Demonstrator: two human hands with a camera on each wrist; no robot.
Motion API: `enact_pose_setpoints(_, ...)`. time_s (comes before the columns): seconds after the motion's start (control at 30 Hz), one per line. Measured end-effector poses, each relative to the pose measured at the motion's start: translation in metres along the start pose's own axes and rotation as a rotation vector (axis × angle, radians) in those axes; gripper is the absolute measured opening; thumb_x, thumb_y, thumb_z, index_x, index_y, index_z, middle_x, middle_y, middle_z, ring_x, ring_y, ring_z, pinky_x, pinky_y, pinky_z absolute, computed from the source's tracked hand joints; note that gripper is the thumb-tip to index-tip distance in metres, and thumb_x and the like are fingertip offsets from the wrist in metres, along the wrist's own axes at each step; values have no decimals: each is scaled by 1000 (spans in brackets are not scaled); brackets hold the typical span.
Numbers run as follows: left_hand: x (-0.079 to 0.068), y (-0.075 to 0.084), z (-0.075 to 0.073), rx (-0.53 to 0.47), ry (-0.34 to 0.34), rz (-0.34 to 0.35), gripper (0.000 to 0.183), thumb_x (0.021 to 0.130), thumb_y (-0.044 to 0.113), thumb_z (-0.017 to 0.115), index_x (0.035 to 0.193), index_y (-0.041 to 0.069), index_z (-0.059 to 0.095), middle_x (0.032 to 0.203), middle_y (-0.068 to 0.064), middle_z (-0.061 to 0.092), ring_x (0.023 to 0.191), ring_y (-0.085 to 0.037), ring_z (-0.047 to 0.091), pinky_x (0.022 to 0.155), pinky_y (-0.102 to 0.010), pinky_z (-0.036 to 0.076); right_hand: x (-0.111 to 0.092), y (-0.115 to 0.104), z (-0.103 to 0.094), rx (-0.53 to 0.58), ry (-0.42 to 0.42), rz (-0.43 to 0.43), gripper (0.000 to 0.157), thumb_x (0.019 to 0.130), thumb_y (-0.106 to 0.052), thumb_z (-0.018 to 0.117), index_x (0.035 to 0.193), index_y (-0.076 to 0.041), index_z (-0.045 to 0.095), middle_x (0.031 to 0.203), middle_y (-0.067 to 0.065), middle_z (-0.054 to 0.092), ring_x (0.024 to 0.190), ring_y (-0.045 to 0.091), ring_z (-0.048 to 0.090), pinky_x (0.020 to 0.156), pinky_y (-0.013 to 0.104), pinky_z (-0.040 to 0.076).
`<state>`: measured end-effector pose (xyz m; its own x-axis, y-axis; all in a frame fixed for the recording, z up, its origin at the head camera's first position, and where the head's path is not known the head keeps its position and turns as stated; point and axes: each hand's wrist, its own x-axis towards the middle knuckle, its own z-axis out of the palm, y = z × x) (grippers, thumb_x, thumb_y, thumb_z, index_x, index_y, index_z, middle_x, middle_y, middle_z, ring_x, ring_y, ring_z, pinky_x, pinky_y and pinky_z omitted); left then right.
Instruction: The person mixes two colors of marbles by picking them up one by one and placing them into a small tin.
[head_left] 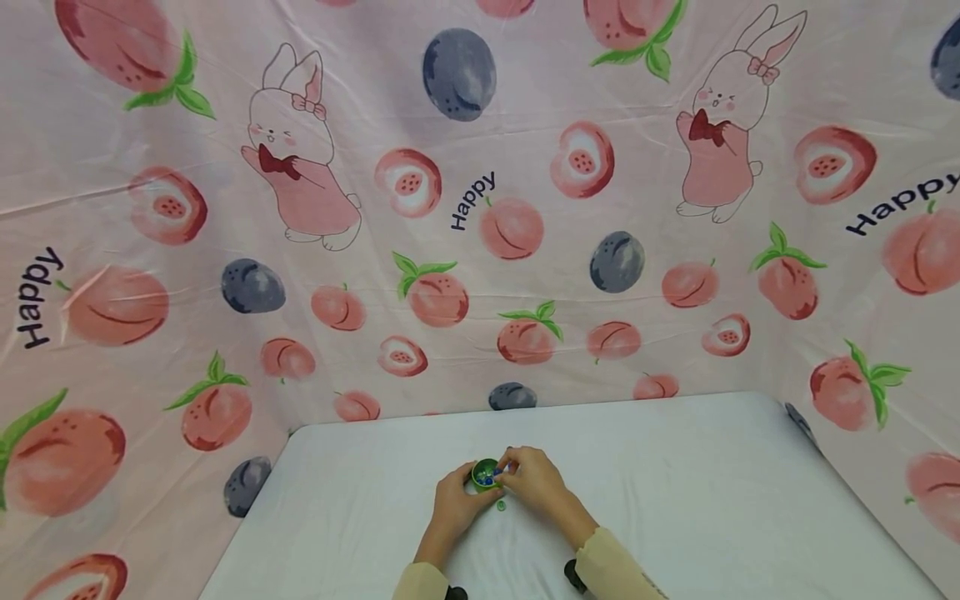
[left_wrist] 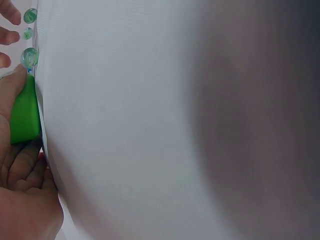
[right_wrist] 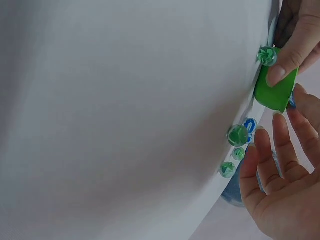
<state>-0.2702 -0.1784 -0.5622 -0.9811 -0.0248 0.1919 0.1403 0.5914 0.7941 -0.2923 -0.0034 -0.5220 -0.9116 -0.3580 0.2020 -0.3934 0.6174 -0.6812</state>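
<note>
A small green cup (head_left: 485, 464) with several blue marbles (head_left: 488, 481) inside stands between the hands in the head view. The left hand (head_left: 454, 505) grips the cup from its left and near side, the thumb pressed along its wall, as the right wrist view shows on the green cup (right_wrist: 276, 91). At the cup's right rim, the right hand (head_left: 537, 481) pinches a small blue marble (right_wrist: 292, 100) between thumb and index finger; its other fingers are spread. One green marble (head_left: 501, 505) lies on the table just in front of the cup.
Several clear marbles with green swirls, such as this larger green marble (right_wrist: 237, 135), lie on the white tabletop (head_left: 675, 500), with blue-patterned ones beside them. A patterned fabric backdrop (head_left: 480, 283) encloses the table's back and sides.
</note>
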Motion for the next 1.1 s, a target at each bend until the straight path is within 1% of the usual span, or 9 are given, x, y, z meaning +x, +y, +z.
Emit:
enact_pose_setpoints(0.27, -1, 1, 1, -6, -6, 2, 63, 82, 20, 92, 133, -7, 66, 136, -28, 67, 131, -49, 60, 114, -64, 45, -4, 6, 1, 19, 22, 8, 14, 92, -16, 82, 101, -7, 77, 81, -3, 64, 74, 9, 53, 60, 25, 44)
enact_pose_setpoints(0.47, -1, 2, 2, -14, -7, -18, 63, 83, 20, 92, 133, -8, 66, 136, -28, 67, 132, -48, 60, 114, -63, 46, -8, 7, -7, -4, 49, -5, 17, 92, -17, 83, 104, -7, 77, 81, -2, 65, 73, 10, 53, 59, 25, 45)
enact_pose_setpoints(0.63, -1, 2, 2, -7, 4, -15, 63, 82, 21, 92, 132, -8, 66, 135, -27, 68, 130, -47, 61, 113, -62, 47, -13, 12, -17, -30, 70, 14, 17, 92, -17, 82, 105, -7, 77, 82, -1, 66, 72, 10, 53, 58, 25, 44)
enact_pose_setpoints(0.73, -1, 2, 2, -5, 5, -28, 65, 82, 23, 93, 133, -7, 66, 136, -26, 68, 131, -46, 61, 114, -61, 47, -18, 14, -22, -32, 76, 27, 17, 91, -15, 83, 104, -6, 77, 82, -1, 65, 71, 10, 52, 58, 25, 44)
enact_pose_setpoints(0.93, 0, 3, 2, -5, 6, -55, 66, 82, 23, 93, 134, -6, 65, 137, -25, 67, 133, -46, 60, 115, -61, 46, -27, 20, -30, -26, 62, 44, 15, 89, -13, 83, 100, -6, 77, 80, -1, 62, 72, 11, 51, 59, 26, 43)
enact_pose_setpoints(1.1, 0, 3, 2, -5, 0, -65, 67, 82, 23, 93, 135, -6, 65, 138, -25, 67, 133, -46, 60, 115, -61, 46, -31, 26, -30, -20, 29, 71, 16, 88, -14, 85, 100, -8, 76, 78, -3, 60, 71, 11, 49, 59, 25, 40)
